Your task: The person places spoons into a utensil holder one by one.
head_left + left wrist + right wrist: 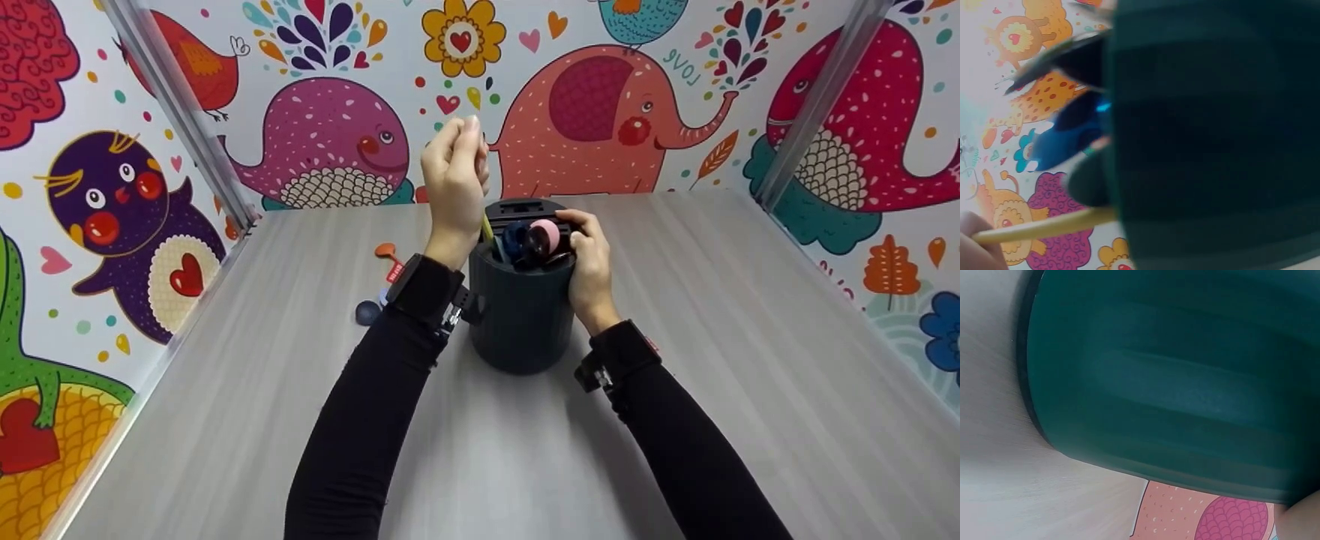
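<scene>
A dark green ribbed utensil holder [521, 322] stands upright on the table with several utensils poking from its top. My left hand [457, 180] is raised over the holder's left side and pinches the end of a thin yellow stick [1044, 227], whose lower end is hidden inside the holder. On the far right rim, my right hand [591, 266] grips the holder with fingers over the edge. Among the utensils are a pink rounded piece [548, 234] and a shiny blue one [1067, 140]. The ribbed wall fills most of the right wrist view.
Left of the holder, on the grey table [300, 390], lie an orange spoon-shaped piece [385, 250] with a red tag [394, 272] and a dark blue round piece [367, 313]. Patterned walls [450, 97] with cartoon animals enclose the table at the back and sides.
</scene>
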Available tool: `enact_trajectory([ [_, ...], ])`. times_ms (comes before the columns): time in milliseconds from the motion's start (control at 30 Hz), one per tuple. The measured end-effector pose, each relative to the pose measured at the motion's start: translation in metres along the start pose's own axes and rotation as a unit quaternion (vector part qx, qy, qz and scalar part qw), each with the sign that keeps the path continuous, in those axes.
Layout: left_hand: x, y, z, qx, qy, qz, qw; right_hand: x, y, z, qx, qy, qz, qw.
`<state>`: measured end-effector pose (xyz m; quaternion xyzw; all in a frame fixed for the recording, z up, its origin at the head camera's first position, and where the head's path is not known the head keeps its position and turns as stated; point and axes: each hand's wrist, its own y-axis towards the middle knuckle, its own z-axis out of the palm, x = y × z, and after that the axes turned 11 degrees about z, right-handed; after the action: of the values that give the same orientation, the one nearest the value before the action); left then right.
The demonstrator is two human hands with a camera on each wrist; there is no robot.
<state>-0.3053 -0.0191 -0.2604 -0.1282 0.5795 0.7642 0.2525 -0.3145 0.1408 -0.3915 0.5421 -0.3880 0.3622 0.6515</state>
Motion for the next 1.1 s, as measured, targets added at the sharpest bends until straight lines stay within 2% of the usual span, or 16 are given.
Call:
enact_trajectory([
  [267, 0.015, -0.014, -0.004, 0.038, 0.024, -0.025, 0.9986, 0.000, 0.000, 0.000, -0.003, 0.012, 0.005, 1.000],
  [533, 0.026, -0.025, -0.010, 0.083, 0.109, -0.040, 0.9898, 0.000, 0.000, 0.000, 0.000, 0.012, -0.003, 1.000],
  [700, 0.030, -0.031, -0.013, 0.091, 0.139, -0.043, 0.9851, -0.001, 0.000, 0.000, -0.003, -0.003, -0.006, 1.000],
  [867, 0.035, -0.039, -0.017, 0.093, 0.165, -0.060, 0.9801, -0.002, 0.000, 0.000, 0.000, -0.009, -0.009, 1.000],
  [1100, 0.038, -0.045, -0.020, 0.115, 0.186, -0.068, 0.9734, -0.002, 0.001, 0.000, -0.001, -0.001, -0.020, 1.000],
])
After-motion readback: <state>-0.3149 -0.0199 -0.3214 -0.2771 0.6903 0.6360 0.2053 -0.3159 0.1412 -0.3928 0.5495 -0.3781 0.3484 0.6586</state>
